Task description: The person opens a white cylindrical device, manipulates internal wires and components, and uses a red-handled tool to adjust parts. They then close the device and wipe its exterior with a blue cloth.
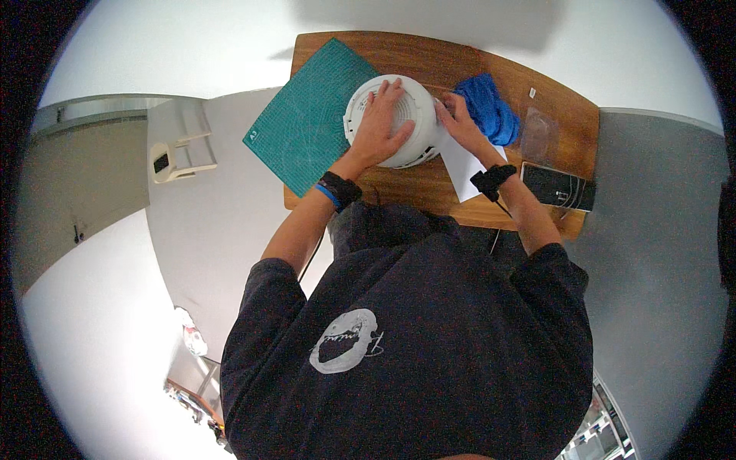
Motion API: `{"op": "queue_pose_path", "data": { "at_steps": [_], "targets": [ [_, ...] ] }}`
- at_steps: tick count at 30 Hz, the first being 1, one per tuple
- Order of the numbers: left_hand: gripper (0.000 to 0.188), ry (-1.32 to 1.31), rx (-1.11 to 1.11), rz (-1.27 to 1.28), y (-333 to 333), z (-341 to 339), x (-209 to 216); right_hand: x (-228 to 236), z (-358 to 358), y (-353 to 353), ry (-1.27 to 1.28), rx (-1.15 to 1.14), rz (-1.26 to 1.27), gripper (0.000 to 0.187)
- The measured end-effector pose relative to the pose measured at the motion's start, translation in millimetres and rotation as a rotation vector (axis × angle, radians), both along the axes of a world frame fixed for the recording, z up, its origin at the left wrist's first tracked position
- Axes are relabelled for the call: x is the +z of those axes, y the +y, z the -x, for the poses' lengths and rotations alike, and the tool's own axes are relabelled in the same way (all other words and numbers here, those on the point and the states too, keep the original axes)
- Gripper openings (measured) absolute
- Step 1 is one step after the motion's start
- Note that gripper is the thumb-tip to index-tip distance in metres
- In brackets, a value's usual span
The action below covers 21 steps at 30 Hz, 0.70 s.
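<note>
A round white appliance (421,107) with a domed, slotted lid, much like a rice cooker, stands on the wooden table, partly over a green cutting mat (295,126). My left hand (378,126) lies across its lid, fingers spread and thumb out to the right. At the appliance's right side is my right hand (462,126), thumb and fingers apart, fingertips at or near the rim. Nothing shows in its grasp. A crumpled blue cloth (491,111) lies just beyond the right hand. Under my right forearm, white paper (463,170) sticks out beside the appliance.
On the table's right are a clear plastic sheet (540,132), a small white piece (532,93) and a flat black device or box (556,186) at the near corner. A pale chair-like frame (176,161) stands on the floor to the left. A white wall rises behind the table.
</note>
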<state>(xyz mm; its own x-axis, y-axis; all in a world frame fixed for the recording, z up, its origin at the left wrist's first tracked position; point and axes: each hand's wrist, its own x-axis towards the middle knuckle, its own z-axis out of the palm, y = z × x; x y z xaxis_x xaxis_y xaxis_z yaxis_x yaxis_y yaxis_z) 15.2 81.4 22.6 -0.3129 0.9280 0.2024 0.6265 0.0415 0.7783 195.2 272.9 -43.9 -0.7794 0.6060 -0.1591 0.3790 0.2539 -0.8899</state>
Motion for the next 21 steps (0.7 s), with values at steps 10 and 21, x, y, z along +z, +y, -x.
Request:
{"op": "queue_pose_path", "data": {
  "at_steps": [10,21],
  "targets": [
    [0.116,0.230,0.243,0.229,-9,19,-11,-22,-60,-15,-0.354,0.004,0.980,0.106],
    [0.134,-0.033,0.082,0.491,-17,62,8,16,-52,-17,-0.265,0.130,0.867,0.109]
  ]
}}
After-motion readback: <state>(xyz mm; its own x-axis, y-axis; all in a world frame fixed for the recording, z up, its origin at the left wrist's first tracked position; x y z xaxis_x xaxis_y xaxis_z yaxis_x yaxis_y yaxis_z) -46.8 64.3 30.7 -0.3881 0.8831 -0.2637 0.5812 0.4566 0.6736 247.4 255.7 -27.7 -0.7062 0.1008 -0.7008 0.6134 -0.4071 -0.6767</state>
